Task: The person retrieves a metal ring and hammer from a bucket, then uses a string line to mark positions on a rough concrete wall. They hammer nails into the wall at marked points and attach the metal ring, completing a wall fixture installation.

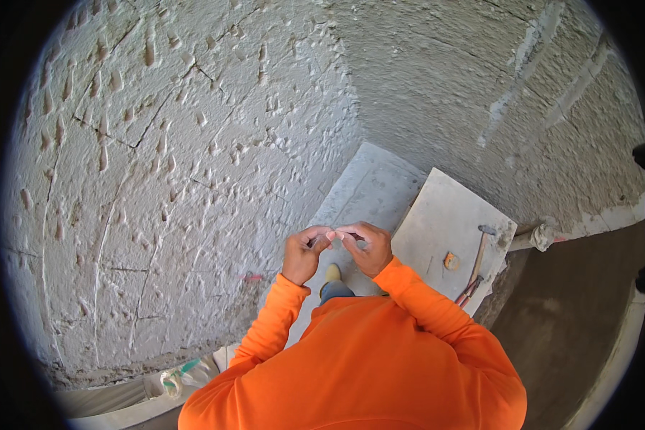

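Note:
My left hand (304, 254) and my right hand (368, 249) meet in front of my chest, fingertips close together. Each has its thumb and index finger pinched and the other fingers curled in. Whatever lies between the fingertips is too small to make out. Below them, to the right, a hammer (477, 259) with a wooden handle rests on a pale slab (431, 215). Beside it sits a small orange tape measure (451, 261). A red-handled tool, perhaps pliers (469, 292), lies by the slab's near edge.
Rough grey walls, one on the left (158, 186) and one on the right (437, 86), meet in a corner ahead. A grey panel (371, 183) lies under my hands, near my yellowish boot (332, 273). A crumpled bag (183, 378) sits low at left.

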`<state>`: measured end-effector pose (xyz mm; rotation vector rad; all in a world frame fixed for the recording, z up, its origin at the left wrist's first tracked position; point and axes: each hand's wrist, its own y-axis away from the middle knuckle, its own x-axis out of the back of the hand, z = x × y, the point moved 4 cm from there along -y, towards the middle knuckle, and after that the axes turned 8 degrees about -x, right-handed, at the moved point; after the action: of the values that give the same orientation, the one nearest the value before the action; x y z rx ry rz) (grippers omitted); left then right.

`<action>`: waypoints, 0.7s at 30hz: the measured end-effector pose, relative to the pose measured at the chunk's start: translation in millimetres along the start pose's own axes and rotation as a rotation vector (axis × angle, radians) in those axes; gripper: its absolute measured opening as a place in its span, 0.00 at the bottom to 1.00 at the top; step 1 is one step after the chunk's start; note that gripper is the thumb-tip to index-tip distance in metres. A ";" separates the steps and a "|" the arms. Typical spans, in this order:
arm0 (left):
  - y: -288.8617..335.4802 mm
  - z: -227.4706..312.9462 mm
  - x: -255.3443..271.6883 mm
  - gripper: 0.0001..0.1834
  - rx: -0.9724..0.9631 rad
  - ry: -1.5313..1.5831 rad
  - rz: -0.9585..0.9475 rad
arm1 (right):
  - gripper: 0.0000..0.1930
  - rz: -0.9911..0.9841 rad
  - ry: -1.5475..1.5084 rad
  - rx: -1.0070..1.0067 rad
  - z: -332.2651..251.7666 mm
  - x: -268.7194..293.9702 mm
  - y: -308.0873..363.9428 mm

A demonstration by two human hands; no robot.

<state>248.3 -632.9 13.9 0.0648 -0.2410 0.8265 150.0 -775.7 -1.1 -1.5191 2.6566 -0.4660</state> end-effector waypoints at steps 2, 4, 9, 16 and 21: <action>1.2 4.9 0.3 0.09 0.006 -0.095 0.009 | 0.06 -0.003 0.017 0.006 3.3 -1.1 -1.3; 4.0 10.7 -2.1 0.08 0.011 -0.154 0.035 | 0.04 0.004 0.076 0.033 6.0 -2.7 -2.6; 6.6 31.4 -8.2 0.07 -0.352 -0.439 0.181 | 0.05 -0.035 0.061 -0.018 9.7 -6.7 -4.0; 4.3 -0.9 -3.4 0.07 0.006 0.050 0.255 | 0.05 0.145 0.054 0.050 -9.7 4.1 -3.4; 1.0 -6.8 -6.0 0.08 0.000 0.145 0.225 | 0.03 0.129 0.030 0.097 -15.8 3.4 -6.8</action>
<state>244.9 -635.6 5.8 -0.0225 -0.1122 1.0505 150.9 -778.1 16.2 -1.3153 2.6897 -0.6029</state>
